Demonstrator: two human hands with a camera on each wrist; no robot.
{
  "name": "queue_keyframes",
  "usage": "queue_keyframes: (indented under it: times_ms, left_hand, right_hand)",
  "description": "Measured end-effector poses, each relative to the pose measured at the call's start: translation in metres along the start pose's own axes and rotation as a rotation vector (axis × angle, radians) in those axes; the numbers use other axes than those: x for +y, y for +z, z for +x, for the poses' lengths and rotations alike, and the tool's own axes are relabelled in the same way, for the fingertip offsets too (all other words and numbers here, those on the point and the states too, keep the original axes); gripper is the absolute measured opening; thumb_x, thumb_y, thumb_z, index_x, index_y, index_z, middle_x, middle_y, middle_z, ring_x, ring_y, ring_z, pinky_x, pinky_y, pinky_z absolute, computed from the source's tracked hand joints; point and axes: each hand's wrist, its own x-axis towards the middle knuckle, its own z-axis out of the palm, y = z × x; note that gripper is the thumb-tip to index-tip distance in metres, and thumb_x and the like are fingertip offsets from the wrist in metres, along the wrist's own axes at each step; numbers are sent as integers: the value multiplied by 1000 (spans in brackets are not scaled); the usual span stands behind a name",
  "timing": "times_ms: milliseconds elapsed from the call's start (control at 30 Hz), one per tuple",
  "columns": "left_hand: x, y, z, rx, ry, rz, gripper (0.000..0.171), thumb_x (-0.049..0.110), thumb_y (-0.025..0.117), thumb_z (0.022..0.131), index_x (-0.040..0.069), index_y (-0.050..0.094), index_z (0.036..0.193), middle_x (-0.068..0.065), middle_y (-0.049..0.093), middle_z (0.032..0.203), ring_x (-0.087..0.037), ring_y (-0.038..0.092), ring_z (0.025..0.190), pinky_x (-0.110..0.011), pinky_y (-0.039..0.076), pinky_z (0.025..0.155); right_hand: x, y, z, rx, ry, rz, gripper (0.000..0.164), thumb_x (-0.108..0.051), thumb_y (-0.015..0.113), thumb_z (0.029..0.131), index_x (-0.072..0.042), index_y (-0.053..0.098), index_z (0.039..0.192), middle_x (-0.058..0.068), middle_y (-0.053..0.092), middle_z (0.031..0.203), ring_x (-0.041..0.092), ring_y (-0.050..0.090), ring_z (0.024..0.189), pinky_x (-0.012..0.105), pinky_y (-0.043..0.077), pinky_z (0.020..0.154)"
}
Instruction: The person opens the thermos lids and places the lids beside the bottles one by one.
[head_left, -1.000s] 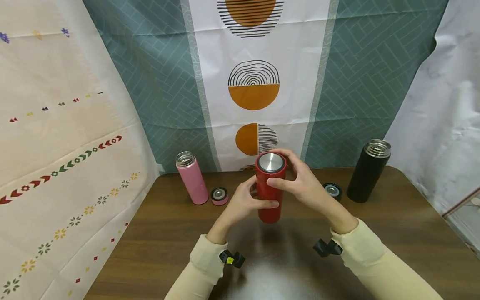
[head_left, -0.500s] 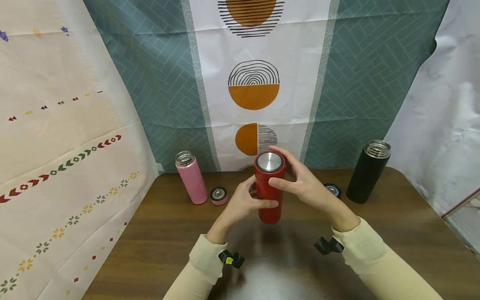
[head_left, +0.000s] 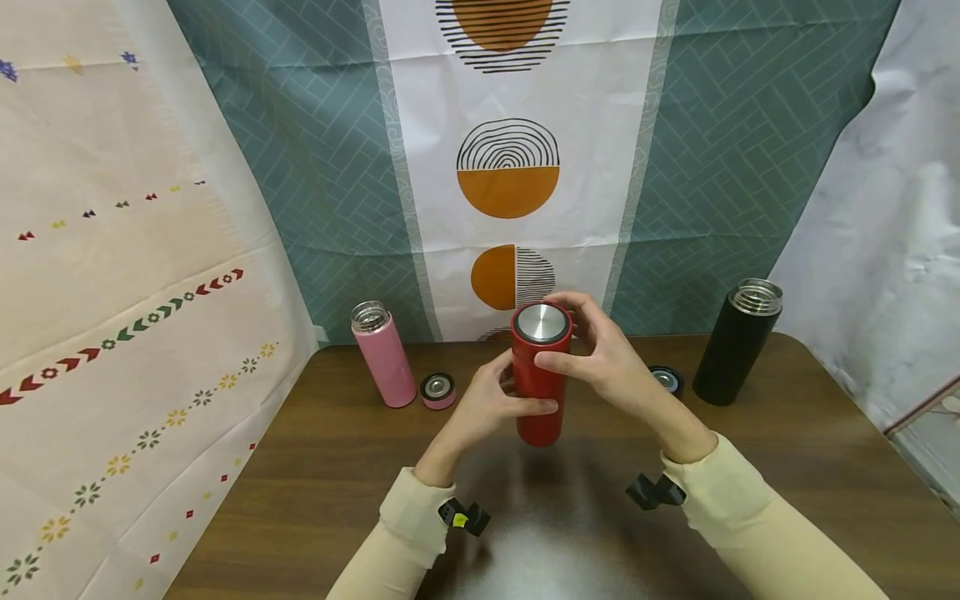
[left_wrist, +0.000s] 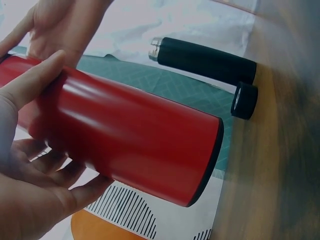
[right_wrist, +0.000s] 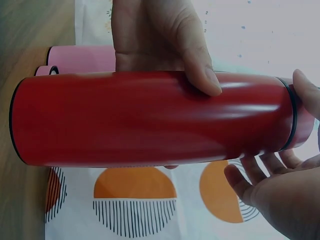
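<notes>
In the head view a red thermos flask [head_left: 536,425] stands nearly upright, lifted off the table. Its red lid, with a brushed-metal top [head_left: 543,322], sits on it. My left hand [head_left: 487,404] grips the flask's body, thumb on the near side and fingers curled behind. Higher up, my right hand [head_left: 600,358] holds the lid. In the right wrist view, that thumb lies on the lid [right_wrist: 302,127] past a black ring [right_wrist: 290,115], with the fingers [right_wrist: 240,182] partly hidden beneath. The left wrist view shows the flask's black base [left_wrist: 207,165] apart from the tabletop.
An open pink flask [head_left: 386,362] stands back left, its pink lid [head_left: 438,390] beside it. Back right are an open black flask [head_left: 738,346] and a black lid [head_left: 665,381], partly behind my right arm. Patterned cloths [head_left: 337,167] hang behind the wooden table [head_left: 300,500].
Both hands keep their hold on the red flask. My right fingers and thumb have shifted slightly around the lid; little else differs.
</notes>
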Motion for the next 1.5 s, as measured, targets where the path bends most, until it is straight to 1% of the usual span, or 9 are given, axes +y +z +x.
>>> queue_keyframes:
  times_ms: [133, 367, 600, 667, 800, 867, 1133, 1300, 1500]
  left_hand:
    - [-1, 0, 1, -4, 3, -7, 62, 21, 85, 86, 20, 59, 142, -1, 70, 127, -22, 69, 113, -42, 56, 99]
    - [-2, 0, 1, -5, 1, -8, 61, 22, 85, 86, 20, 59, 142, -2, 70, 127, -23, 69, 112, -41, 56, 98]
    - [-1, -1, 0, -8, 7, -7, 61, 22, 85, 86, 19, 59, 141, -1, 69, 129, -23, 68, 113, -43, 55, 99]
    - [-1, -1, -1, -9, 10, -10, 61, 22, 84, 86, 19, 58, 141, -1, 69, 129, -23, 68, 114, -43, 55, 99]
    - [0, -1, -1, -7, 16, -19, 61, 22, 84, 86, 20, 58, 142, -1, 69, 130, -23, 67, 115, -43, 55, 100]
    - [-1, -1, -1, -5, 20, -24, 61, 21, 84, 87, 20, 58, 142, 0, 68, 130, -23, 67, 115, -44, 55, 100]
    - [-1, -1, 0, -6, 24, -30, 61, 22, 83, 87, 20, 58, 143, -2, 68, 131, -23, 66, 117, -44, 54, 101]
    - [0, -1, 0, -6, 21, -27, 62, 22, 83, 87, 19, 58, 143, -1, 68, 131, -23, 66, 117, -44, 54, 101]
    - [1, -2, -1, -4, 31, -30, 62, 21, 83, 87, 19, 57, 143, -2, 67, 132, -24, 65, 117, -44, 54, 101]
  right_hand:
    - [0, 0, 0, -5, 3, 5, 66, -15, 79, 91, -13, 45, 148, 8, 54, 140, 30, 57, 123, 53, 50, 104]
    - [1, -1, 0, -20, 7, 10, 65, -16, 78, 92, -15, 46, 148, 6, 55, 141, 29, 57, 124, 49, 50, 104]
    - [-1, -6, -1, -125, 9, 82, 65, -17, 70, 99, -16, 42, 157, 6, 53, 148, 27, 52, 134, 41, 48, 109]
    - [-1, -7, -1, -140, 13, 87, 67, -18, 69, 99, -17, 40, 159, 6, 52, 150, 28, 50, 136, 42, 47, 111]
    - [1, -6, -2, -119, 37, 52, 71, -23, 71, 98, -23, 37, 161, 4, 48, 153, 28, 47, 139, 55, 41, 114]
    - [2, -4, -2, -99, 47, 38, 73, -24, 72, 96, -24, 36, 160, 4, 47, 153, 28, 46, 139, 59, 40, 114]
    - [3, -2, -2, -25, 23, 24, 66, -22, 78, 93, -20, 45, 150, 6, 55, 141, 31, 55, 128, 55, 49, 104]
    - [4, -2, -2, -25, 22, 19, 65, -22, 77, 94, -21, 46, 151, 6, 55, 142, 32, 55, 129, 55, 49, 104]
    - [5, -1, -1, -47, 17, 30, 64, -21, 74, 96, -20, 44, 153, 6, 53, 146, 32, 53, 133, 57, 47, 107]
